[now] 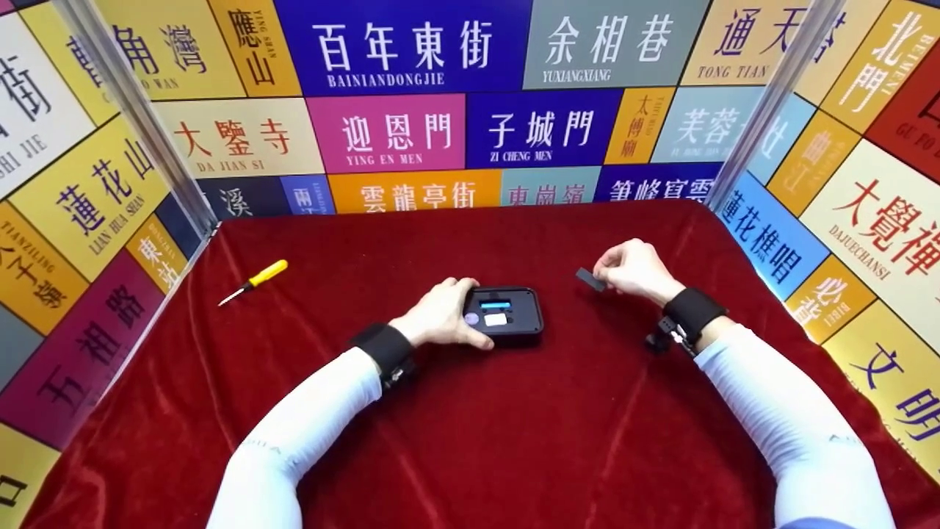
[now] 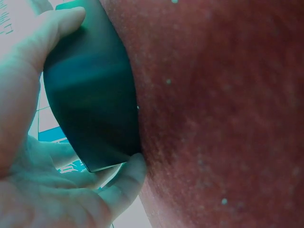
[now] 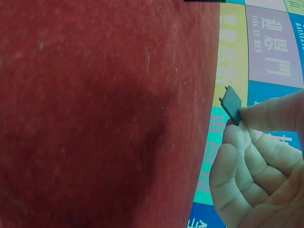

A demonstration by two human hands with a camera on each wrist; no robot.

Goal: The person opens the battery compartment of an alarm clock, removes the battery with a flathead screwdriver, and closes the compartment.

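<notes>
My left hand (image 1: 439,316) grips the left end of a black rectangular device (image 1: 525,322) on the red cloth. Its upward face has a slot with a blue battery (image 1: 495,305), a white label (image 1: 496,319) and a round purple sticker (image 1: 471,319). The left wrist view shows the dark side of the device (image 2: 95,90) between thumb and fingers. Off to the right, my right hand (image 1: 635,270) pinches a small black battery cover (image 1: 588,279) by one end, above the cloth and apart from the device. Small tabs stick out from the cover (image 3: 232,102) in the right wrist view.
A yellow-handled screwdriver (image 1: 255,281) lies at the left on the red cloth (image 1: 499,426), its tip toward the lower left. Panels with colourful printed signs (image 1: 396,132) stand at the back and both sides, with metal posts (image 1: 764,110) at the corners.
</notes>
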